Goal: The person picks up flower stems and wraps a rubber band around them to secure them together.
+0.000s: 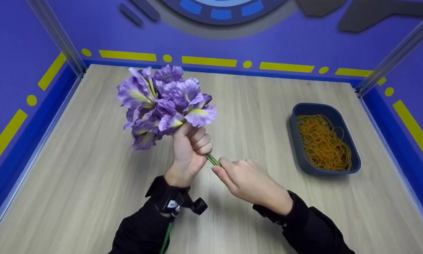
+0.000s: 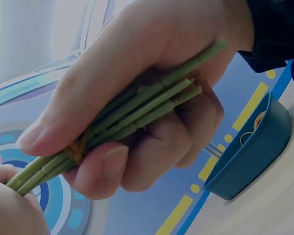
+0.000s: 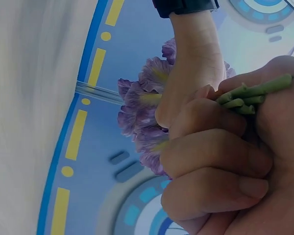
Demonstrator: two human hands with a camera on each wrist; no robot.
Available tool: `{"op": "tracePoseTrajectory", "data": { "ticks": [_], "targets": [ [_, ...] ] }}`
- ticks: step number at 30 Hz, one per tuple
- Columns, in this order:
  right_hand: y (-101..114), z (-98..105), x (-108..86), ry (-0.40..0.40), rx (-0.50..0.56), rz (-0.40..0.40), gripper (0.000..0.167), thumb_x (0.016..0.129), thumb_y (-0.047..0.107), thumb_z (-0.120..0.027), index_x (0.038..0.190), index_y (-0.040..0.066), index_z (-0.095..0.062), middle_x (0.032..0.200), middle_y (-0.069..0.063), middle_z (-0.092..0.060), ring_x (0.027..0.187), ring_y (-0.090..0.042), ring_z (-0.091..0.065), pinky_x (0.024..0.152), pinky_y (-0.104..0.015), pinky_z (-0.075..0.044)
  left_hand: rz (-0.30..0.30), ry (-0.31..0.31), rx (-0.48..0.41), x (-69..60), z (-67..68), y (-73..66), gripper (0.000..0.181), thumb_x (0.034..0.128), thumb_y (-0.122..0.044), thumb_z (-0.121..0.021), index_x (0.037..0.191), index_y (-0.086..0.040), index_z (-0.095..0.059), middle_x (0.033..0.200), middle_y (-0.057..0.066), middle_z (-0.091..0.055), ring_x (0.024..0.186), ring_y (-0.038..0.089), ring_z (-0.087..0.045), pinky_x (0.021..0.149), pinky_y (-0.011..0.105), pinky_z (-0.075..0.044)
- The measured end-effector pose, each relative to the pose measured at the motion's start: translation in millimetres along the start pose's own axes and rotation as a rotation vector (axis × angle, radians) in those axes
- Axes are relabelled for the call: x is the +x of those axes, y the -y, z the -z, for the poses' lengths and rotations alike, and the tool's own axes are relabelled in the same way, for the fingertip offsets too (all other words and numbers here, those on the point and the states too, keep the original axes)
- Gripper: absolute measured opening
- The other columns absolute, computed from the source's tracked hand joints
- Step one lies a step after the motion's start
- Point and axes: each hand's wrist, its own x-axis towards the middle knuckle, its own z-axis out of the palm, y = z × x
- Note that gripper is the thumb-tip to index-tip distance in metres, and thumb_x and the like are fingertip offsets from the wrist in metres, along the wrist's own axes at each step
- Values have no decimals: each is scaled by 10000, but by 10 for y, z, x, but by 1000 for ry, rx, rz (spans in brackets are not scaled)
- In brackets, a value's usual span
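A bunch of purple artificial irises [image 1: 167, 100] with yellow streaks is held above the table. Just under the blooms, my left hand [image 1: 192, 148] grips the green stems in a fist. Lower down, my right hand [image 1: 248, 181] holds the same stems between thumb and curled fingers. In the left wrist view an orange rubber band [image 2: 78, 149] sits around the stems [image 2: 147, 110], beside the right thumb and forefinger. Cut stem ends [image 3: 255, 95] poke out of the right hand in the right wrist view.
A dark blue plastic box [image 1: 296, 151] stands on the right of the wooden table [image 1: 73, 176], with a heap of orange rubber bands [image 1: 324, 144] inside. Blue printed panels [image 1: 211, 46] rise behind and at both sides.
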Motion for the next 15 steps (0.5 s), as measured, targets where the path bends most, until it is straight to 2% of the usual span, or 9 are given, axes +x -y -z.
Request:
{"op": "tracePoseTrajectory", "data": {
  "ticks": [5, 9, 12, 15],
  "targets": [
    [-90, 5, 42, 42, 70, -35, 350, 1085, 280, -465, 761, 162, -405, 618, 131, -269, 484, -25, -246, 430, -216, -210, 13, -23, 0, 110, 31, 17, 476, 1074, -173, -293, 601, -195, -242, 514, -115, -208, 439, 8, -141, 432, 162, -90],
    [-154, -64, 72, 66, 113, -69, 328, 1099, 284, -425, 795, 160, -419, 628, 130, -275, 494, -25, -248, 436, -217, -219, 27, -76, 31, 209, 51, 20, 496, 1068, -167, -327, 575, -193, -288, 477, -116, -262, 415, 2, -164, 409, 155, -103],
    [-200, -131, 86, 40, 157, -98, 315, 1106, 268, -402, 813, 155, -423, 635, 132, -274, 503, -22, -241, 445, -214, -225, 46, -109, 75, 300, 23, 22, 504, 1065, -163, -359, 564, -193, -307, 457, -109, -295, 387, -2, -200, 392, 151, -114],
    [-242, -169, 97, -26, 215, -121, 308, 1106, 237, -405, 814, 144, -425, 638, 130, -277, 507, -25, -236, 452, -220, -232, 67, -112, 127, 404, -44, 31, 497, 1058, -152, -381, 569, -192, -302, 464, -108, -277, 372, -4, -226, 390, 148, -113]
  ]
}}
